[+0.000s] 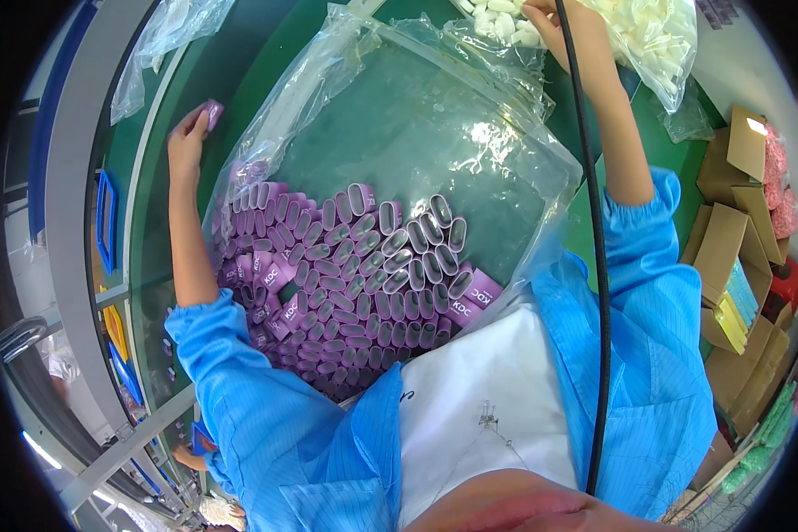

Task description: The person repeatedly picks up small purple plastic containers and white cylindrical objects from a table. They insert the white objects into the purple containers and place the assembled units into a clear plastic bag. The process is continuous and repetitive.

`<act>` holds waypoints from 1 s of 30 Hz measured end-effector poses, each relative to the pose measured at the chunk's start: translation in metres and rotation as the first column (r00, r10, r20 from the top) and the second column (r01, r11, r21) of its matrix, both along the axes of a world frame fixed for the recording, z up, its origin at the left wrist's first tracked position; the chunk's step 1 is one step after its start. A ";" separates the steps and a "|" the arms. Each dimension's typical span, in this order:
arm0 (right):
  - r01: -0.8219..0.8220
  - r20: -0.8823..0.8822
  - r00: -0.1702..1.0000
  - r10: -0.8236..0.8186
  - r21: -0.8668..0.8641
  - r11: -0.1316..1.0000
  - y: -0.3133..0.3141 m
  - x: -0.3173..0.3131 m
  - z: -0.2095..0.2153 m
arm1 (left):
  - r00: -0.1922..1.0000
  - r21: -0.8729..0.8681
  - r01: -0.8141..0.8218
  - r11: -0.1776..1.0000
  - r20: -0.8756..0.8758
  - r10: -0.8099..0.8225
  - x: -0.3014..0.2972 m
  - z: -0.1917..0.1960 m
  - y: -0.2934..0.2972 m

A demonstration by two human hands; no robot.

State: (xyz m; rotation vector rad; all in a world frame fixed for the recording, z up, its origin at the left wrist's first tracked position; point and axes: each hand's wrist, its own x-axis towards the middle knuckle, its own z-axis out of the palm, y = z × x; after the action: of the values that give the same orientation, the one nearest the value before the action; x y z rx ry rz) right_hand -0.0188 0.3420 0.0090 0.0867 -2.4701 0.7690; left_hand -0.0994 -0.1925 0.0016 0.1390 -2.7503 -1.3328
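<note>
Out to the left, my left hand (189, 140) pinches a small purple oval sleeve (213, 115) between thumb and fingers. My right hand (569, 34) is at the top edge, fingers bent down over a pile of small white oval pieces (502, 21). Its fingers are partly cut off by the frame and crossed by a black cable (585, 160); whether they grip a piece is hidden. Between my arms, many similar purple sleeves (346, 257) with hollow oval ends crowd together in a clear plastic bag (417, 106) close to my body.
A second clear bag (652, 40) of pale pieces lies past my right hand. Cardboard boxes (731, 293) stand on the right, one with yellow and blue packs. Grey rails (106, 80) and a blue frame (105, 222) run along the left. Another person's hand (189, 458) shows lower left.
</note>
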 end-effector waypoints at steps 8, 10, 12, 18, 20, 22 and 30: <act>0.099 0.019 0.993 -0.119 0.433 0.896 -0.027 -0.016 -0.019 | 0.844 -0.841 -0.311 0.442 -0.458 -0.278 0.016 -0.017 0.024; 0.108 0.078 0.984 -0.160 0.452 0.885 -0.041 -0.011 -0.020 | 0.749 -0.741 -0.067 0.668 -0.480 -0.457 0.054 0.009 0.097; 0.128 0.015 0.988 -0.156 0.493 0.861 -0.053 -0.001 -0.017 | 0.719 -0.642 0.255 0.723 -0.374 -0.585 0.112 0.036 0.171; 0.007 -0.398 0.916 0.051 0.144 0.990 -0.045 -0.006 -0.012 | 0.626 -0.612 0.698 0.372 0.270 -0.732 0.169 0.050 0.269; -0.072 -0.185 0.982 0.049 -0.120 0.990 -0.049 0.015 0.004 | 0.587 -0.498 0.780 0.378 0.374 -0.718 0.168 0.042 0.270; -0.149 0.033 0.985 0.171 -0.351 0.924 -0.053 0.045 0.015 | 0.560 -0.266 0.828 0.493 0.402 -0.724 0.165 0.037 0.265; -0.216 0.063 0.824 0.564 -0.884 0.415 -0.069 0.121 -0.007 | 0.783 0.455 0.488 0.745 0.148 -0.604 0.158 0.020 0.255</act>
State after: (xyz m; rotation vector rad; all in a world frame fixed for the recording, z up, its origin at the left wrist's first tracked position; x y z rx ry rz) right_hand 0.1017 0.2731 0.0022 0.1887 -2.0523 2.3491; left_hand 0.0585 0.0624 0.0213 -0.5648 -2.8192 -2.1749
